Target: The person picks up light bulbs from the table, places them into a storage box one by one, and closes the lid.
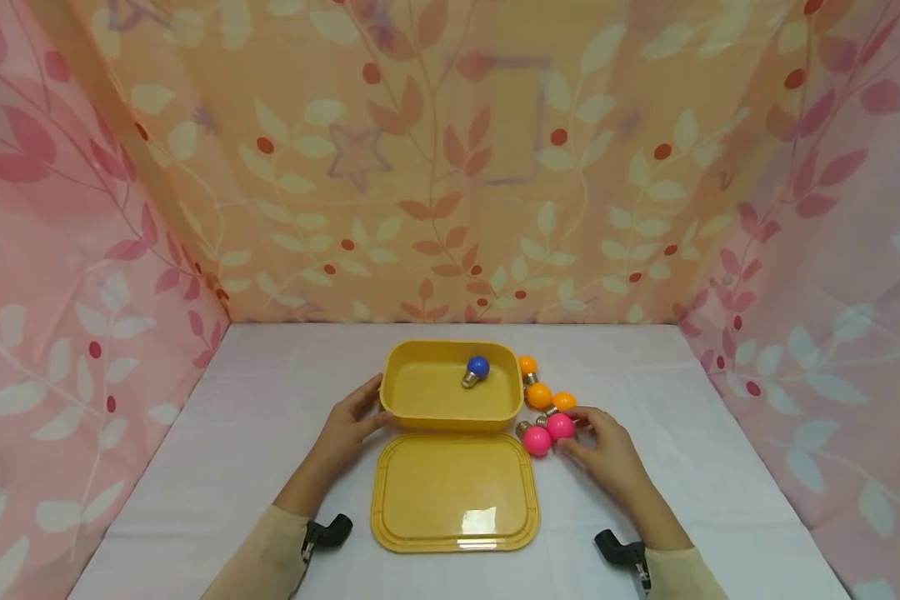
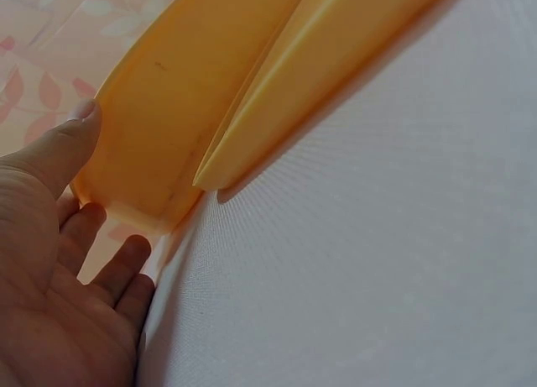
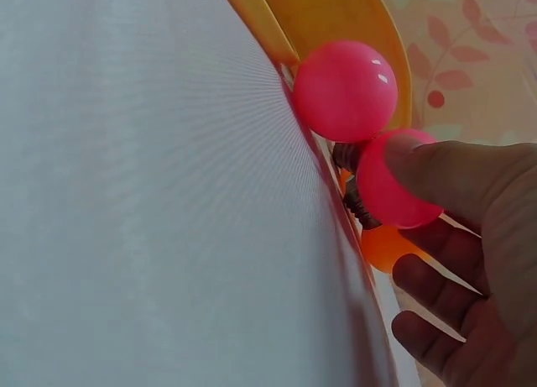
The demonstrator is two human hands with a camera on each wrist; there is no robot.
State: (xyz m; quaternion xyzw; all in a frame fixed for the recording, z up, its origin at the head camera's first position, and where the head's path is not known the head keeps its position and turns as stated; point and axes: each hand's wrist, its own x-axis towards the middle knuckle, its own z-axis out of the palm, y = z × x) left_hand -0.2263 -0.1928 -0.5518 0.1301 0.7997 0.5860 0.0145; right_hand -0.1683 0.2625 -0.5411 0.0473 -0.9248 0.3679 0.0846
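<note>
A yellow plastic box (image 1: 450,410) stands on the table with a small blue light bulb (image 1: 477,368) lying inside. My left hand (image 1: 351,425) holds the box by its left end, thumb (image 2: 71,148) against the wall near the front corner. To the right of the box, my right hand (image 1: 607,454) pinches a pink light bulb (image 1: 560,427) between thumb and fingers. Another pink bulb (image 1: 537,442) lies right beside it. Orange bulbs (image 1: 539,396) are grouped along the box's right side, and one shows behind the held bulb in the right wrist view.
The yellow lid (image 1: 453,493) lies flat in front of the box, its near edge towards me. A white cloth covers the table (image 1: 270,358). Patterned curtains (image 1: 450,167) close off the back and both sides. A black camera mount (image 1: 330,532) is strapped at each wrist.
</note>
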